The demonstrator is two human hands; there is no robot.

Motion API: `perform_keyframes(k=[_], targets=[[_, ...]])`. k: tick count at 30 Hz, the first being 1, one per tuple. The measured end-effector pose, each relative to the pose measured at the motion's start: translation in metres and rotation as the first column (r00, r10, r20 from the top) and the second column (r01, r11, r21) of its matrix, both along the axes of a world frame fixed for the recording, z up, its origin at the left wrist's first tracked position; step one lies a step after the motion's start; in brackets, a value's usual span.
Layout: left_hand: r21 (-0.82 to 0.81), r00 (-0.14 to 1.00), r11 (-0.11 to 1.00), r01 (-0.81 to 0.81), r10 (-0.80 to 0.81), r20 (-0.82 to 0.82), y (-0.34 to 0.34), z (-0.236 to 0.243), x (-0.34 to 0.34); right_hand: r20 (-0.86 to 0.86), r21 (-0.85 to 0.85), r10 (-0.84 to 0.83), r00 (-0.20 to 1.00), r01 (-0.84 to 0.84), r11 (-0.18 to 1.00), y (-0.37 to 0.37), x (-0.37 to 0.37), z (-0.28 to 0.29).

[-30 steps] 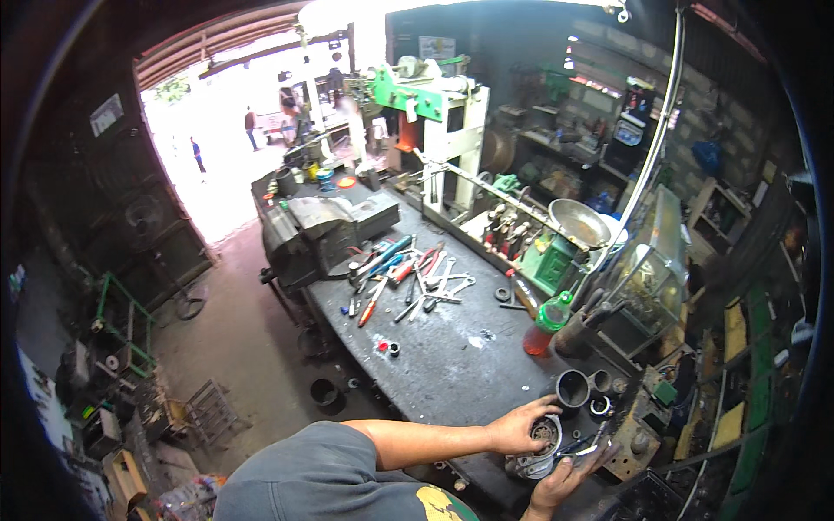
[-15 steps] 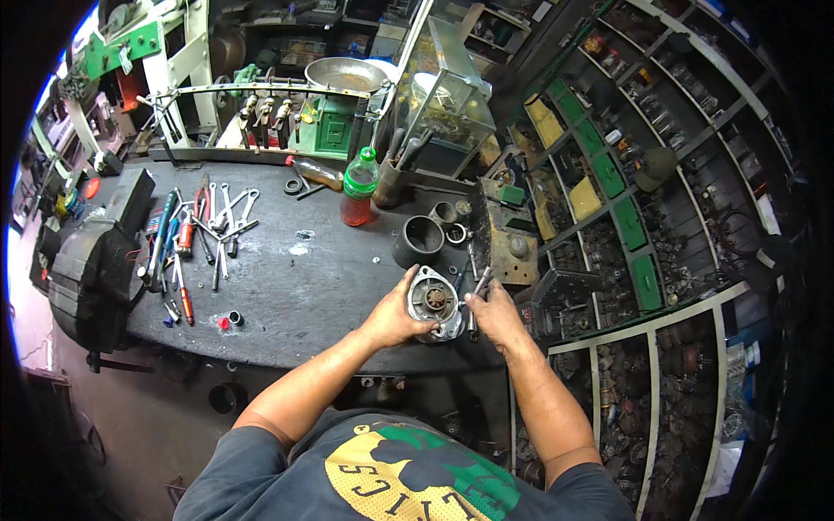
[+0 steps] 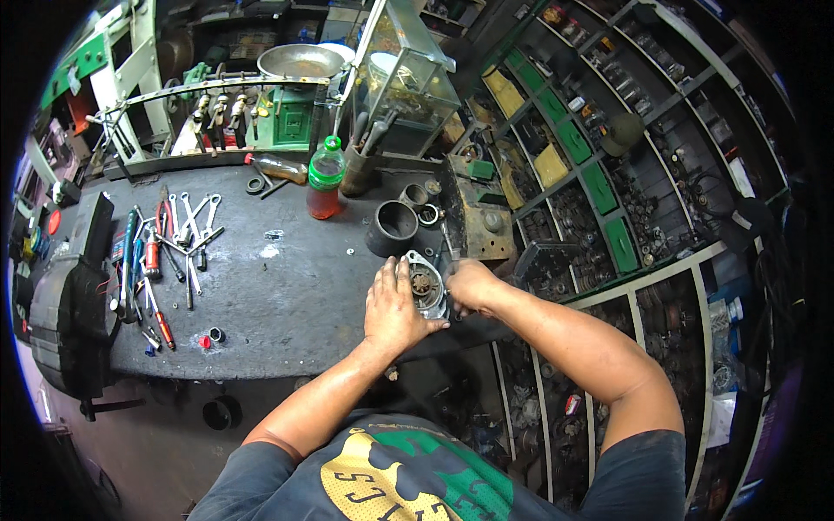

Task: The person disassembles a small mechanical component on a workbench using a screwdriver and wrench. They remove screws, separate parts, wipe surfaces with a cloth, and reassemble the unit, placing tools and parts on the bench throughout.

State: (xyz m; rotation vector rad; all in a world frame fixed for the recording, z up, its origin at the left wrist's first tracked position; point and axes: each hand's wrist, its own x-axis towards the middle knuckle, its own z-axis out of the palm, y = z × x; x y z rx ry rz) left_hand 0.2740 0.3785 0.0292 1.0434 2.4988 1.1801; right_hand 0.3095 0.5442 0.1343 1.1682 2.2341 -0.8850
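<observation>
A round metal housing (image 3: 427, 291) with a toothed gear in its middle rests near the front edge of the dark workbench (image 3: 269, 304). My left hand (image 3: 389, 306) grips it from the left, fingers along its side and thumb across the near side. At the housing's right side my right hand (image 3: 473, 287) is closed, its fingers curled and slightly blurred. What it holds is mostly hidden beneath the fingers. A dark hollow cylinder (image 3: 393, 227) stands just behind the housing. Beyond it are a smaller metal cup (image 3: 414, 196) and a pale ring (image 3: 428, 214).
Wrenches (image 3: 195, 217), pliers (image 3: 163, 208) and screwdrivers lie at the left, beside a large black casing (image 3: 69, 304). A green-capped bottle (image 3: 326, 178) with red liquid stands at the back. A metal block (image 3: 486, 227) is at the right, before parts shelves (image 3: 599, 187).
The view has shifted, so the bench appears farther left. My right hand has turned and curled inward by the housing, its elbow swinging outward. My left fingers have straightened along the housing.
</observation>
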Motion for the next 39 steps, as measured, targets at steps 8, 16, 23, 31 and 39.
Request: perform_keyframes(k=[8, 16, 23, 31, 39], targets=[[0.054, 0.997, 0.999, -0.001, -0.003, 0.072, 0.017, -0.013, 0.008, -0.183, 0.483, 0.414, 0.892, -0.286, 0.828, 0.008, 0.028, -0.03], [0.059, 0.996, 0.996, 0.069, -0.072, 0.061, 0.015, -0.012, 0.001, -0.202, 0.444, 0.741, 0.641, -0.614, 0.652, 0.032, 0.038, -0.003], [0.12, 0.995, 0.989, 0.085, -0.09, 0.042, 0.009, -0.01, -0.007, -0.105, 0.578, 0.98, 0.167, -0.792, 0.197, 0.062, 0.027, -0.001], [0.095, 0.998, 0.995, -0.042, 0.037, 0.054, 0.017, -0.023, 0.014, -0.523, 0.751, 0.768, 0.371, -0.225, 0.62, 0.02, 0.061, -0.056], [0.016, 0.974, 0.979, 0.204, -0.205, 0.098, 0.017, -0.003, -0.022, -0.675, 0.656, 0.675, -0.297, -0.661, 0.365, 0.081, 0.047, -0.054]])
